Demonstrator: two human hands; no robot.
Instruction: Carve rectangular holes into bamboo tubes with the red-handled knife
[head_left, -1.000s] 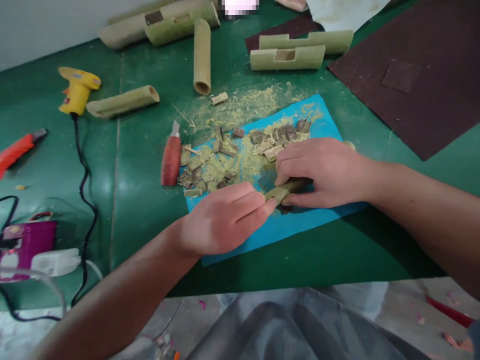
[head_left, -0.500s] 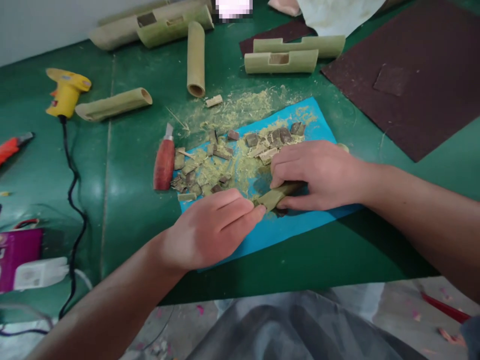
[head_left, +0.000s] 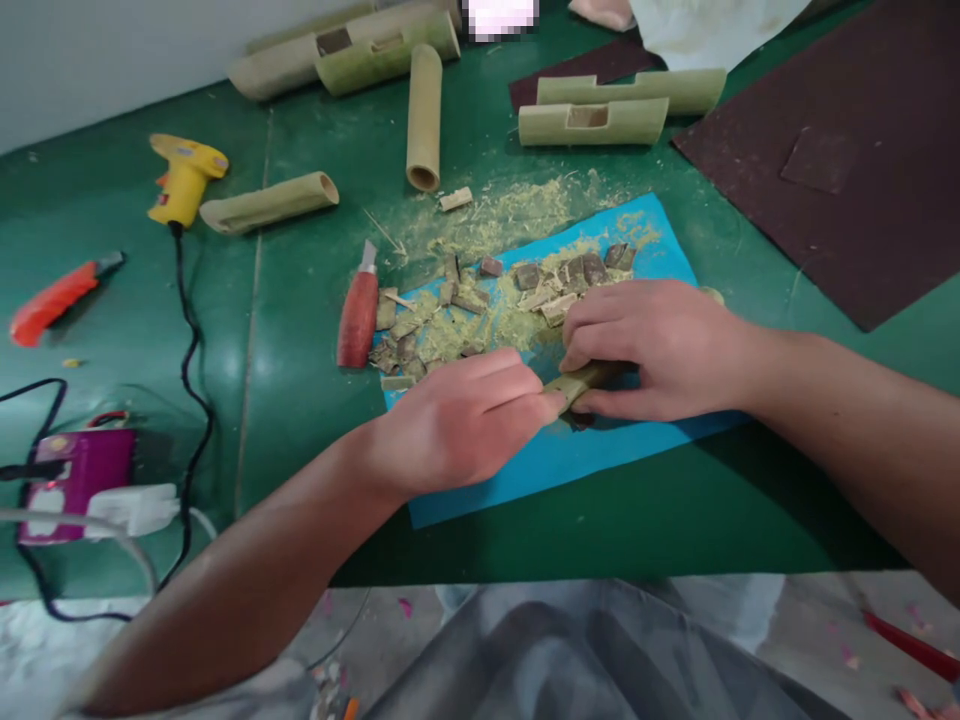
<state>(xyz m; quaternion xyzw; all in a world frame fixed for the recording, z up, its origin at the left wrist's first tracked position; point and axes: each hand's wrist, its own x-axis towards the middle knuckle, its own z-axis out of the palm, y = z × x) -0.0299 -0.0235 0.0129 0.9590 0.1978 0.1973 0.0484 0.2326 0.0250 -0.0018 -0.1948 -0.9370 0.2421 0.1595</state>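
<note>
Left hand (head_left: 469, 415) closed, fingertips pinching the near-left end of a green bamboo piece (head_left: 571, 388). Right hand (head_left: 667, 345) clasps the same piece farther along — thumb on the near side, fingers on the far side, part of it hidden under the palm. Piece sits low over a blue sheet (head_left: 510, 483) on the green table (head_left: 675, 530); can't tell if it touches the sheet. Brown and tan chips (head_left: 528, 276) lie in front of the hands, mixed with fine shavings (head_left: 551, 205) that spill past the sheet onto the table. Red-handled knife (head_left: 358, 320) lies just beside the sheet's left edge — blade pointing away. Notched bamboo tube (head_left: 634, 122) lies beyond the sheet, near a dark sheet (head_left: 900, 190).
</note>
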